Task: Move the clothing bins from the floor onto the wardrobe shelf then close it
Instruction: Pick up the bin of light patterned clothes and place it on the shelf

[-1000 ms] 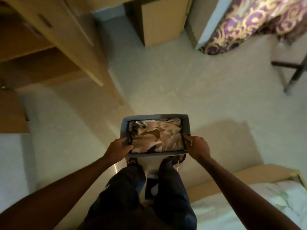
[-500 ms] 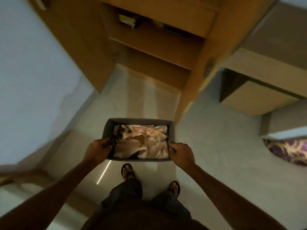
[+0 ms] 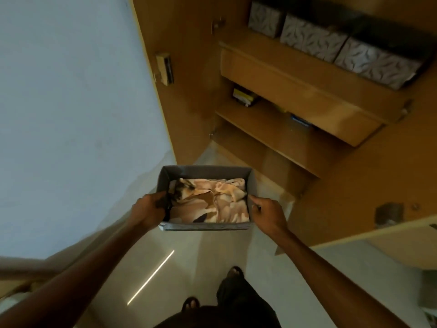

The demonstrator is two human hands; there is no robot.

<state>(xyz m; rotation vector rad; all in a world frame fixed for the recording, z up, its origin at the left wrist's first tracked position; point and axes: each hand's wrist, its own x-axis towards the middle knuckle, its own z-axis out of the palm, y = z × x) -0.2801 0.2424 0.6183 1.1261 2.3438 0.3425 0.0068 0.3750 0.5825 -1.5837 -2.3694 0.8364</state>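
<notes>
I carry a grey fabric clothing bin in the air above the floor, filled with folded beige and brown cloth. My left hand grips its left wall, fingers curled over the rim. My right hand grips the right wall the same way. Ahead stands the open wooden wardrobe. Three grey patterned bins sit side by side on its upper shelf, to the upper right of the bin I hold.
The wardrobe's left door stands open against a pale wall. Its right door swings out close to my right hand. A lower shelf holds small boxes. My feet stand on pale floor below.
The view has swung from the room's floor to the wardrobe and come closer to it. The bin has risen with both hands still on its sides. The upper shelf's bins have come into sight.
</notes>
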